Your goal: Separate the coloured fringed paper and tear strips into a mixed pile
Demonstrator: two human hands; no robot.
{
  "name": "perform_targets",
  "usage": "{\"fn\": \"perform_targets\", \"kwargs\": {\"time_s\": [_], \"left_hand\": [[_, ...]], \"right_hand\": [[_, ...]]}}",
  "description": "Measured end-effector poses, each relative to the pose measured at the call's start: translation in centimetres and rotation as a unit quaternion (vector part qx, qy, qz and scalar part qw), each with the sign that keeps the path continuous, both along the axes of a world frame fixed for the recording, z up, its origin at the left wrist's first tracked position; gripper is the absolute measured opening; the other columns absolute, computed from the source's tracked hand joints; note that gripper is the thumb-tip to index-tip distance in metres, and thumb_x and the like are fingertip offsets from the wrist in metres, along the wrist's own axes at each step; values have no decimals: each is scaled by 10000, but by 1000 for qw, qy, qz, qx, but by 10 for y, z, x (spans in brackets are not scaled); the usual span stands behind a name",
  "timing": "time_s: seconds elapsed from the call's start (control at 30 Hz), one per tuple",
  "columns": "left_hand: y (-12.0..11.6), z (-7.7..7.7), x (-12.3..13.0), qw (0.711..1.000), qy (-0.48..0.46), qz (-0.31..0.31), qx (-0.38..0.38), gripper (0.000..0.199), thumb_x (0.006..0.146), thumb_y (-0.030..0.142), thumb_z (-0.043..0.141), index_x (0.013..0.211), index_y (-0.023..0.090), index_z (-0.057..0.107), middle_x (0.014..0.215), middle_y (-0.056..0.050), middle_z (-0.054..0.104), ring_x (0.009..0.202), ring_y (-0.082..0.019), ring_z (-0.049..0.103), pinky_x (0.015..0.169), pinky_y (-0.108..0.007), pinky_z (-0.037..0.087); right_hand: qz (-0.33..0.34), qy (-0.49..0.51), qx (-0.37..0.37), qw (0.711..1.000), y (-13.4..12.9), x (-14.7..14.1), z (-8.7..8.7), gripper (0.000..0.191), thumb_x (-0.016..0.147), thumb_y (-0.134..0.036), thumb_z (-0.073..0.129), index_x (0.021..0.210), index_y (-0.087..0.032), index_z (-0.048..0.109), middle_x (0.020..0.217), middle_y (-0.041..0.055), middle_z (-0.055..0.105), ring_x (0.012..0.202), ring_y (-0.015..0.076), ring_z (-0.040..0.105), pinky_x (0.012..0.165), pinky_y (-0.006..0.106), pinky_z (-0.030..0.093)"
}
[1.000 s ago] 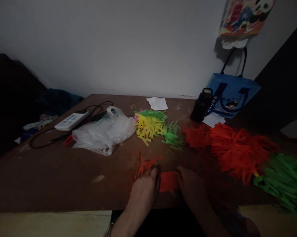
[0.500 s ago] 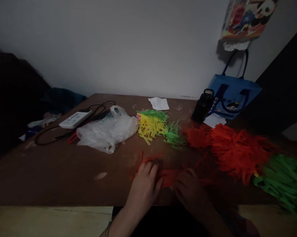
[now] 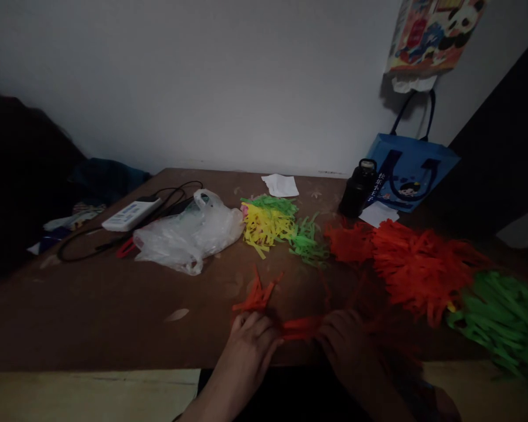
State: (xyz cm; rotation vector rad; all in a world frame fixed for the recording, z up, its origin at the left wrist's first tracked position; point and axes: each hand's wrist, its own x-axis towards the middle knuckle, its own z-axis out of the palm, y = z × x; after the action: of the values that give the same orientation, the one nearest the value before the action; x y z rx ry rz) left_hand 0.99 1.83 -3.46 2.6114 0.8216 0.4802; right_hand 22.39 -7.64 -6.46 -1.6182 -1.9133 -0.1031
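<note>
Bare left hand (image 3: 252, 340), bare right hand (image 3: 343, 340), 2 sleeveless forearms (image 3: 222, 381), dark clothing (image 3: 285, 395) below.

The red paper (image 3: 301, 328) is in the lower middle of the frame. Its visible middle part is a narrow band, which runs almost level from left to right and has lengthwise lines, perhaps folds. To the upper left of this band there is a fringe (image 3: 258, 298) of thin orange-red strips, which spread apart and point mostly upward. Between band and fringe the paper is covered, so their joining cannot be seen.
</note>
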Motion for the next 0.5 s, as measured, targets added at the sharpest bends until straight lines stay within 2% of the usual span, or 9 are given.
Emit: {"fn": "perform_targets", "kwargs": {"time_s": [0.07, 0.17, 0.27, 0.37, 0.43, 0.5], "left_hand": [[1, 2, -1, 999, 16, 35, -1, 195, 949, 184, 484, 864, 200, 659, 861, -36, 673, 857, -225, 568, 796, -381, 352], [1, 4, 4, 993, 60, 102, 21, 272, 951, 187, 449, 773, 188, 655, 811, -58, 672, 840, -254, 583, 793, -423, 355], [1, 3, 10, 983, 86, 151, 52, 203, 914, 193, 501, 795, 190, 665, 893, -86, 682, 893, -292, 592, 801, -456, 361], [3, 0, 12, 982, 83, 157, 57, 124, 881, 173, 544, 875, 188, 667, 969, -98, 675, 928, -296, 593, 808, -464, 369], [3, -1, 12, 985, 70, 144, 55, 137, 877, 136, 536, 895, 191, 660, 957, -88, 663, 916, -284, 583, 801, -454, 372], [2, -2, 12, 992, 47, 108, 51, 170, 873, 99, 527, 889, 208, 656, 936, -63, 650, 894, -264, 563, 786, -427, 373]], "right_hand": [[-37, -2, 4, 999, 4, 1, -1, 243, 973, -183, 413, 782, -209, 561, 829, 23, 614, 823, 197, 523, 793, 370, 329], [-96, -53, -31, 993, 13, -1, 0, 218, 944, -180, 460, 750, -209, 555, 830, 36, 619, 808, 216, 517, 755, 376, 319], [-149, -105, -76, 980, 23, -2, 1, 150, 882, -210, 576, 733, -209, 560, 810, 47, 617, 774, 232, 510, 708, 378, 312], [-174, -94, -81, 977, 27, -1, 1, 128, 865, -209, 599, 742, -204, 566, 788, 50, 610, 766, 238, 519, 702, 384, 317], [-181, -58, -26, 981, 26, 0, 3, 117, 894, -174, 543, 790, -202, 586, 812, 53, 617, 794, 234, 529, 740, 396, 326], [-139, -21, 29, 990, 22, -2, 8, 147, 923, -157, 494, 847, -208, 609, 870, 54, 627, 846, 226, 531, 799, 410, 332]]}}
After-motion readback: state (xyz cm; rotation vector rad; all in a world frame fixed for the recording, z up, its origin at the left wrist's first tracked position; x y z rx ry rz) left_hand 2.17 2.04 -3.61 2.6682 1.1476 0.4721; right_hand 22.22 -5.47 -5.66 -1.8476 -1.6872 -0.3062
